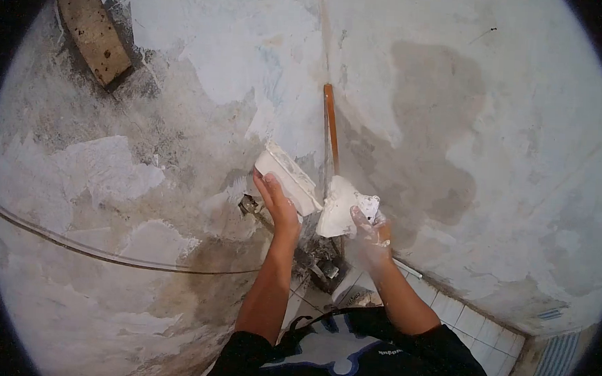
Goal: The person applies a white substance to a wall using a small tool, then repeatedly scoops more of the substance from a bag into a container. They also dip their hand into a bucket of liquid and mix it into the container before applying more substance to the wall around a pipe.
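My left hand (278, 202) is wrapped round the underside of a white rectangular tub (284, 177), tilted, with thick putty along its rim. Beside it, my right hand (373, 231) grips a flat white piece covered in putty (339, 207); I cannot tell what tool lies under the coating. White putty smears the right fingers and thumb. The lower corner of the tub comes right up to the coated piece's left edge. Both hands are raised in front of the wall corner.
Patchy plastered walls (220, 41) meet ahead. An orange-brown strip (329, 121) stands in the corner. A board (95, 31) is at upper left, a dark cable (107, 254) crosses the left wall. Below are dark clutter (327, 268), a white container (360, 296) and floor tiles (471, 319).
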`<control>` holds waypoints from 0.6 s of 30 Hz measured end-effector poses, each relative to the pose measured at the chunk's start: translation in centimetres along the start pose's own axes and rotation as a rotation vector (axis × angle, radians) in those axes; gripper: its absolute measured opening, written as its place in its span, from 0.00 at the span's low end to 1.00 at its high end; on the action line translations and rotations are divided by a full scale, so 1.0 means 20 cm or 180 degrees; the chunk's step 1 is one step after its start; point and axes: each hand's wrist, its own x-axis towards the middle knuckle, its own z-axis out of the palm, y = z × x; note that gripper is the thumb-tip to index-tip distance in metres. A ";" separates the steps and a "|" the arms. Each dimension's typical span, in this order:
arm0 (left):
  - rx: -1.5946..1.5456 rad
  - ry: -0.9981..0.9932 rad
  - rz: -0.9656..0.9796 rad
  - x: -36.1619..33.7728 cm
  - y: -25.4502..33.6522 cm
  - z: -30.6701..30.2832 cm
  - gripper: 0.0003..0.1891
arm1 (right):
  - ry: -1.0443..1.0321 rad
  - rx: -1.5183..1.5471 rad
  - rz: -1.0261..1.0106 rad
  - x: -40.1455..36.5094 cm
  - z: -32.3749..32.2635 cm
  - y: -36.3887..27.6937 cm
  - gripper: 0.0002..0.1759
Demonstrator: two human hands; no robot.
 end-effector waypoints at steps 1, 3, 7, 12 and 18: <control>0.0110 0.0041 0.0240 -0.02 0.02 0.02 0.33 | 0.0110 0.0183 -0.0180 0.02 0.00 0.06 0.18; 0.0235 0.0069 0.0373 -0.05 0.04 0.04 0.33 | 0.0215 0.0370 -0.0355 0.03 0.01 0.10 0.18; 0.0695 -0.0056 0.0974 -0.10 0.03 0.04 0.33 | 0.0423 -0.0337 -0.0536 0.04 0.03 0.12 0.16; 0.0669 0.0010 0.1104 -0.15 0.09 -0.12 0.36 | 0.0147 0.0412 -0.0253 0.09 0.11 0.15 0.17; 0.1742 0.0972 0.1247 -0.16 0.20 -0.91 0.43 | -0.0504 0.0981 0.0273 0.14 0.21 0.39 0.16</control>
